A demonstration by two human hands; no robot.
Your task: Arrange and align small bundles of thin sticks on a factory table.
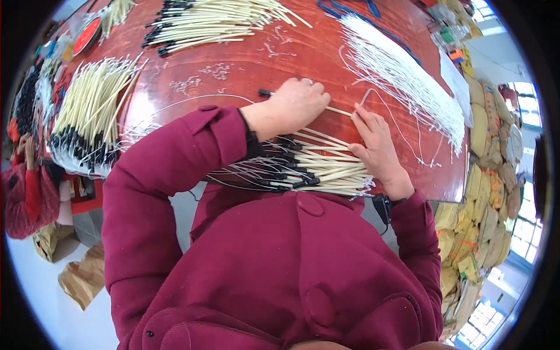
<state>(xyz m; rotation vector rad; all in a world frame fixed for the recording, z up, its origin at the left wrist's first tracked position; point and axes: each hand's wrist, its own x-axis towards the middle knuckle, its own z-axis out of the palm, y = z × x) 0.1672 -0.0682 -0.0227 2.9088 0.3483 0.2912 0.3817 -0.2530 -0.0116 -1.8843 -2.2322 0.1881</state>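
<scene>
My left hand (296, 106), a ring on one finger, is closed around a thin cream tube (339, 111). Its black end (264, 93) sticks out to the left, and a thin white cord (204, 96) trails from near there. At the tube's other end, my right hand (378, 140) pinches with thumb and forefinger beside a white cord (368, 93); whether it grips tube, cord or both is too small to tell. Just below both hands lies a pile of similar cream tubes (332, 163) with black ends and white cords, at the table's near edge.
The red table (262, 73) carries two more tube bundles, one at the left (96, 99) and one at the back (216, 20). A sheaf of white cords (402, 81) spreads at the right. Cord scraps (217, 71) lie mid-table. Another person's hand (28, 149) shows far left; sacks (481, 192) are stacked right.
</scene>
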